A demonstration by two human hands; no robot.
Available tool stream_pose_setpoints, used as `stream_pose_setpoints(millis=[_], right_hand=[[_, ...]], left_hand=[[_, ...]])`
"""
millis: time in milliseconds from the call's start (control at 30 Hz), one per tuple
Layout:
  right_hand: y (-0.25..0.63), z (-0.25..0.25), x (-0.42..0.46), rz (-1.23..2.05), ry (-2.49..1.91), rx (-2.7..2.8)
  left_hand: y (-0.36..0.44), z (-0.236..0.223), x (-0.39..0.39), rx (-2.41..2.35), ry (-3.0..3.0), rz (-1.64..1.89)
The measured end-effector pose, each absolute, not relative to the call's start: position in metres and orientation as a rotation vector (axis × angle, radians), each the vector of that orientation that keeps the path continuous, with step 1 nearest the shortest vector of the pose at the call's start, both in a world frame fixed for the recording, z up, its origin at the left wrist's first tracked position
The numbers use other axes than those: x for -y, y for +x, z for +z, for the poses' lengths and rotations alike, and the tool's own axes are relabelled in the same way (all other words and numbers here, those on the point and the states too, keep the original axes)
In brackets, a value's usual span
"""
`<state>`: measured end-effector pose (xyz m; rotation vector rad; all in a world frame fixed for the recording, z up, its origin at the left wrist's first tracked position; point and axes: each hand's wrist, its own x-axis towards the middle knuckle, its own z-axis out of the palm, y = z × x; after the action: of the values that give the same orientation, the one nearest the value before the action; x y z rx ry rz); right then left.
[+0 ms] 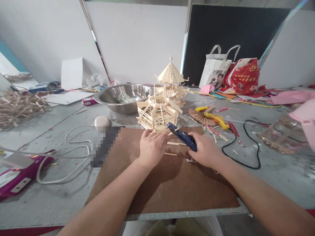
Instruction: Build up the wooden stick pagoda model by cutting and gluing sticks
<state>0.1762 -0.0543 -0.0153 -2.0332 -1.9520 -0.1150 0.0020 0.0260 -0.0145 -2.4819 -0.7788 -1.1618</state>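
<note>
A pagoda model (162,101) built of thin wooden sticks stands at the far edge of a brown board (167,183). My left hand (152,147) rests at the model's base, fingers curled and pinching a wooden stick (173,132) against it. My right hand (205,149) is closed round a blue glue gun (182,136), whose nozzle points left at the base of the model, close to the left fingers. A few loose sticks (173,144) lie on the board between the two hands.
A steel bowl (123,96) sits behind the model. A yellow tool (214,118) and a folded paper fan (200,116) lie right of it, with a black cable (246,144). A stick pile (19,106), white cord (73,154), bags (231,75) and a clear jar (283,134) surround the board.
</note>
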Motion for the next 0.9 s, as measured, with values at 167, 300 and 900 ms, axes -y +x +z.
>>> stream_pose_setpoints(millis=[167,300,900], right_hand=[[0.1759,-0.0143,0.0546,-0.173,-2.038,1.972],[0.1759,-0.0143,0.0545,-0.218,-2.064,1.973],[0.1770,-0.0184,0.0514,-0.251,-2.052,1.965]], left_hand=[[0.0018,-0.0140,-0.0254,0.795,-2.488,-1.149],[0.0016,-0.0141,-0.0254,0.791,-2.498,-1.153],[0.0019,-0.0144,-0.0247,0.804,-2.538,-1.212]])
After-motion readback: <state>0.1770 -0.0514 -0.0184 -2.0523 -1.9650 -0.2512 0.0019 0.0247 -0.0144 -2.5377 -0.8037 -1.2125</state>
